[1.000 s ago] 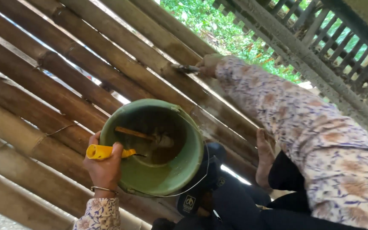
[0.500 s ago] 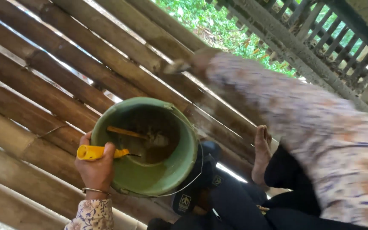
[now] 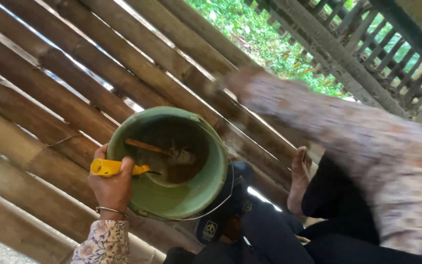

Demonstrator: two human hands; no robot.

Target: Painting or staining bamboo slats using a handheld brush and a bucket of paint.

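My left hand [image 3: 112, 188] grips a yellow-handled tool [image 3: 107, 167] against the near rim of a green plastic bucket [image 3: 191, 195], which rests on a bamboo slat floor. Inside the bucket lie a brown wooden stick [image 3: 145, 145] and some dark wet matter. My right arm, in a patterned sleeve, stretches across the upper right. My right hand [image 3: 228, 82] is a blur over the bamboo beyond the bucket, and I cannot make out its fingers or whether it holds anything.
Thick bamboo poles [image 3: 35, 83] run diagonally under everything, with light gaps between them. A bare foot [image 3: 300, 177] and dark trousers [image 3: 279, 234] lie right of the bucket. A dark cap [image 3: 219, 215] sits against the bucket's lower side. A wooden railing [image 3: 348, 58] and green plants are beyond.
My right arm swings over the bamboo and is now heavily blurred. The bucket and my left hand have stayed almost where they were, shifting slightly left in view.
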